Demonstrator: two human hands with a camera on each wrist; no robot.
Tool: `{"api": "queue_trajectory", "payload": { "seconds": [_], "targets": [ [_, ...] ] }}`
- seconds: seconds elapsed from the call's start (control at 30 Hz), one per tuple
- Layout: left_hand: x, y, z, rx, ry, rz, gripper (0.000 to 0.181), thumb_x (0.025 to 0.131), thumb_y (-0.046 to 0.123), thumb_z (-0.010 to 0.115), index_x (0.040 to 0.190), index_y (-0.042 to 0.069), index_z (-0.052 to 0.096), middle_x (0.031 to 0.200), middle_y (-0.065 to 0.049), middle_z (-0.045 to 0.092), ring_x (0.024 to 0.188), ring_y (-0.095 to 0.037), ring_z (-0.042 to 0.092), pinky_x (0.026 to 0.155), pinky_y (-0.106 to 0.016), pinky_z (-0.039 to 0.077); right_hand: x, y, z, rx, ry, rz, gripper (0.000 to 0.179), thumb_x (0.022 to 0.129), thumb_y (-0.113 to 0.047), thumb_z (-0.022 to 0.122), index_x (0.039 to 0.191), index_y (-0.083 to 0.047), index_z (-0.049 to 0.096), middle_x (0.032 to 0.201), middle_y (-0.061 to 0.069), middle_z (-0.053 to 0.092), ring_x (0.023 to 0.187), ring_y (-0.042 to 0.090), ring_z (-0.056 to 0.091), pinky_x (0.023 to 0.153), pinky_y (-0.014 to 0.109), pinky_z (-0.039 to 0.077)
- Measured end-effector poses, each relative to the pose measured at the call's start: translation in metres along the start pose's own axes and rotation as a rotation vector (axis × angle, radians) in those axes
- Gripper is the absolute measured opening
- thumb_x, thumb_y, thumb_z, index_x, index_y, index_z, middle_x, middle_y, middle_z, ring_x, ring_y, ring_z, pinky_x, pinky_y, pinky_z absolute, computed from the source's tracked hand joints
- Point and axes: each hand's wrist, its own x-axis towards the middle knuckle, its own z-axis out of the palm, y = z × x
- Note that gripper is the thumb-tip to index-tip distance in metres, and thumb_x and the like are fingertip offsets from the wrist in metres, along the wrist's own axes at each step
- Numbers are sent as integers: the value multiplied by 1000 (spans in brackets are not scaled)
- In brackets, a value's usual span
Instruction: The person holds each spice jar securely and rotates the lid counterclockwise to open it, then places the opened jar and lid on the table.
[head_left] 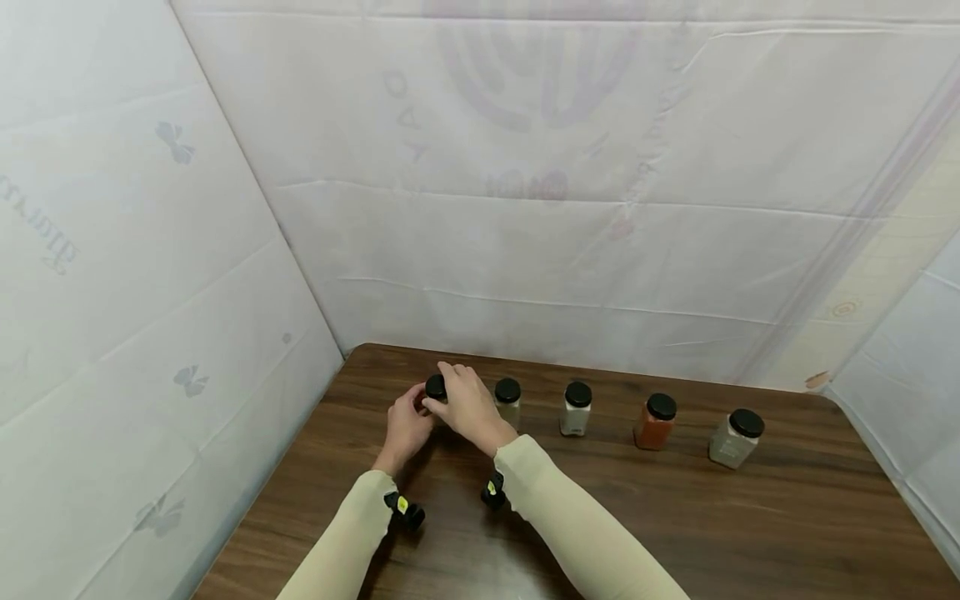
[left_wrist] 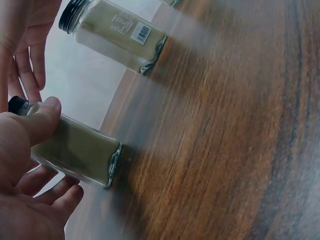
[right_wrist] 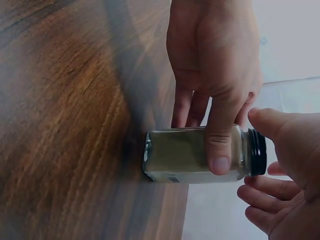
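Observation:
At the left end of the row stands a clear glass spice jar (right_wrist: 182, 155) with khaki powder and a black lid (head_left: 435, 386). My left hand (head_left: 408, 429) holds it round the body, thumb (right_wrist: 220, 150) on the near face and fingers behind. The jar's base is at the wooden table. My right hand (head_left: 468, 404) is spread about the lid, its thumb on one side and fingers on the other; in the right wrist view a small gap shows between these fingers (right_wrist: 270, 192) and the lid.
Just right of the hands stands another khaki powder jar (head_left: 508, 400). Further right are a whitish jar (head_left: 576, 410), an orange-red jar (head_left: 655, 422) and a grey-green jar (head_left: 735, 439), all black-lidded. The brown table (head_left: 600, 517) meets white sheeted walls (head_left: 525, 250).

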Motion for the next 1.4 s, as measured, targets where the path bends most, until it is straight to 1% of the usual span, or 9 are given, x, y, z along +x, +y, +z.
{"api": "queue_trajectory", "payload": {
  "seconds": [0.1, 0.23, 0.37, 0.5, 0.7, 0.83, 1.03, 1.27, 1.4],
  "targets": [
    [-1, -1, -1, -1, 5, -9, 47, 91, -5, 68, 137, -4, 60, 126, -23, 68, 117, -35, 67, 94, -42, 56, 0, 0, 5, 25, 6, 15, 66, 99, -40, 70, 150, -3, 49, 139, 16, 59, 127, 30, 58, 102, 41, 51],
    [0, -3, -1, 1, 10, 7, 44, 93, -3, 69, 136, -3, 62, 123, -22, 70, 116, -34, 68, 93, -42, 57, 1, 1, 11, 87, 20, 56, 65, 98, -40, 71, 147, -3, 52, 133, 17, 62, 120, 30, 62, 96, 41, 54],
    [2, -6, 0, -6, 4, 26, 43, 94, 3, 72, 136, -2, 62, 125, -22, 69, 116, -33, 68, 94, -41, 57, 2, 2, 14, 167, 66, 110, 59, 97, -40, 72, 139, -3, 57, 126, 14, 65, 112, 29, 66, 87, 39, 58],
    [3, -8, 1, -32, -1, 19, 44, 94, 5, 75, 135, -1, 63, 127, -22, 68, 116, -33, 68, 94, -41, 56, 2, 3, 17, 232, 108, 144, 53, 96, -41, 73, 132, -5, 60, 121, 12, 67, 105, 27, 68, 80, 35, 59],
    [4, -10, 0, -12, 1, 39, 42, 93, 8, 77, 133, 1, 65, 125, -21, 70, 114, -32, 69, 93, -41, 57, 0, 4, 21, 292, 163, 177, 51, 93, -40, 77, 126, -4, 63, 115, 12, 69, 97, 25, 70, 75, 32, 59],
    [6, -11, -1, -10, -12, 49, 43, 93, 10, 77, 134, 1, 65, 126, -21, 69, 115, -32, 69, 94, -42, 56, 0, 4, 23, 331, 196, 189, 48, 92, -38, 79, 125, -5, 66, 111, 12, 71, 90, 23, 71, 71, 31, 59],
    [7, -11, -4, -27, -45, 35, 45, 93, 10, 77, 136, 1, 64, 128, -21, 69, 116, -32, 68, 95, -42, 56, 1, 5, 27, 347, 226, 197, 45, 92, -37, 80, 124, -7, 69, 105, 10, 74, 80, 19, 70, 66, 28, 57],
    [7, -10, -6, -30, -50, 27, 48, 92, 9, 78, 138, 2, 64, 127, -19, 70, 115, -31, 69, 94, -42, 56, -1, 5, 27, 363, 226, 190, 45, 92, -36, 79, 125, -7, 69, 112, 11, 74, 90, 23, 71, 71, 30, 59],
    [7, -11, -5, -52, -63, 18, 50, 93, 8, 77, 140, 1, 62, 130, -20, 67, 119, -33, 67, 96, -43, 55, 0, 7, 29, 382, 223, 181, 43, 93, -36, 78, 124, -8, 69, 110, 10, 74, 80, 17, 69, 67, 27, 57]
  ]
}}
